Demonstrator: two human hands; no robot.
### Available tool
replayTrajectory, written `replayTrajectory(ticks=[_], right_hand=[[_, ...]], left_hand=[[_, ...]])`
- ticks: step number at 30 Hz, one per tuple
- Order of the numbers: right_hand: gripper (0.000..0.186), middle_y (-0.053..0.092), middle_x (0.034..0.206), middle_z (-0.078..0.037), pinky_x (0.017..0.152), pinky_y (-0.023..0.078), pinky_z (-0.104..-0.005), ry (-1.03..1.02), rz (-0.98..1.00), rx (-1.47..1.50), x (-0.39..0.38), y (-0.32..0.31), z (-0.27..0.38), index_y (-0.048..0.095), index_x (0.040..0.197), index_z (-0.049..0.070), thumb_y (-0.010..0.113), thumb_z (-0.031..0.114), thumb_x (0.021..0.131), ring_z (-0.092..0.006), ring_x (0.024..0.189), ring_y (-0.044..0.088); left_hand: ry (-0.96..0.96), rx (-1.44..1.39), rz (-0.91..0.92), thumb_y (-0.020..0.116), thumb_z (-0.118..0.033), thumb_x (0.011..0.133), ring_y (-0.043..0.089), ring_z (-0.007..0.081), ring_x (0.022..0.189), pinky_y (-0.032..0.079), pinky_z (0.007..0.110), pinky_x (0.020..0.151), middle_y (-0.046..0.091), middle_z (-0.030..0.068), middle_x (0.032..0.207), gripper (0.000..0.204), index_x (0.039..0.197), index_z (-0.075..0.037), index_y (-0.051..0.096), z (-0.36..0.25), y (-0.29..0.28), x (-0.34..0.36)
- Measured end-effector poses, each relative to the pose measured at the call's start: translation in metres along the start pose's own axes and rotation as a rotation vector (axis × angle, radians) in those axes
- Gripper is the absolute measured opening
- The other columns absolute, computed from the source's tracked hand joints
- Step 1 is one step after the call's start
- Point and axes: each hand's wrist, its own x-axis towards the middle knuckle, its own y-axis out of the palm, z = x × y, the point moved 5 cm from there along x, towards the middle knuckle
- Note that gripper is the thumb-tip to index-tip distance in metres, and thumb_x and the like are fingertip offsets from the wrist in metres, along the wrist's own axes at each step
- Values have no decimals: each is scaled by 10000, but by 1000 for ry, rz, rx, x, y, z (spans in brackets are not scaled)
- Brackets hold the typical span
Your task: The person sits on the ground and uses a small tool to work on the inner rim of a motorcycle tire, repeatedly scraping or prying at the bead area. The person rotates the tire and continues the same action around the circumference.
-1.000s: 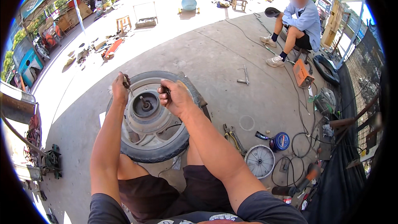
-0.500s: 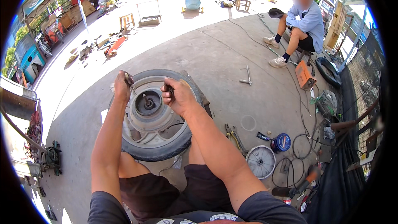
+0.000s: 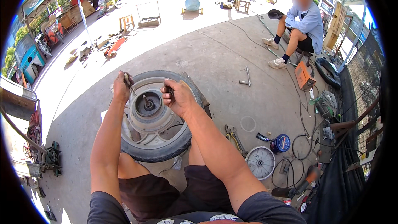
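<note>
Left hand: fingers are curled in; whether anything is gripped cannot be told.
Right hand: closed; a small dark object is held.
Wheel: laid flat beneath both hands.

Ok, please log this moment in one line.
left hand: curled, contents unclear | right hand: closed on small dark item | tyred cast-spoke wheel: below hands, lying flat, axle upward | pliers: on floor, right

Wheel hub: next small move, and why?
Probably lower the right hand slightly toward the hub: its fingers are curled around what looks like a small dark item, mostly hidden, and the upright shaft stands exposed close by.
</note>
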Motion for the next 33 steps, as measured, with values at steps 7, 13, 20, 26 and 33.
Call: replayTrajectory(ticks=[7, 13, 20, 26, 33], right_hand=[[120, 552, 742, -26, 459, 356, -220, -7, 7, 2, -1, 1, 1, 556, 874, 86, 560, 182, 945, -75, 552, 445], [133, 548, 747, -26, 470, 358, -217, -8, 7, -5, -2, 1, 3, 534, 855, 89, 547, 180, 951, -75, 564, 444], [135, 549, 741, -39, 454, 370, -235, -15, 9, 27, 0, 3, 0, 553, 891, 69, 558, 191, 947, -92, 555, 459], [358, 557, 804, -87, 584, 506, -292, -14, -8, 138, 0, -3, 7, 515, 947, 3, 422, 345, 997, -163, 666, 551], [640, 460, 1157, -231, 961, 476, -400, -53, 52, 220, -10, 16, 10, 353, 1219, -162, 297, 439, 1005, -293, 1076, 517]], left_hand=[[-8, -30, 22, 367, -393, 1035, 464, 182, 670, 405, 325, 657, 513, 57, 727, 386, 863, -83, 519, 0, 3, 0], [-35, -22, -13, 437, -386, 1014, 453, 150, 656, 391, 299, 645, 502, 29, 714, 347, 848, -93, 519, -5, 11, -3], [96, 157, -14, 534, -265, 963, 439, 108, 640, 349, 257, 614, 486, -3, 684, 227, 830, -82, 533, -38, 27, -11], [218, 550, 92, 649, -195, 885, 432, 61, 640, 337, 230, 597, 512, -13, 684, 164, 866, -42, 594, -64, 74, -38], [381, 961, 332, 674, -143, 868, 545, 84, 752, 466, 287, 672, 628, 34, 789, 172, 905, 21, 636, -91, 126, -84]])
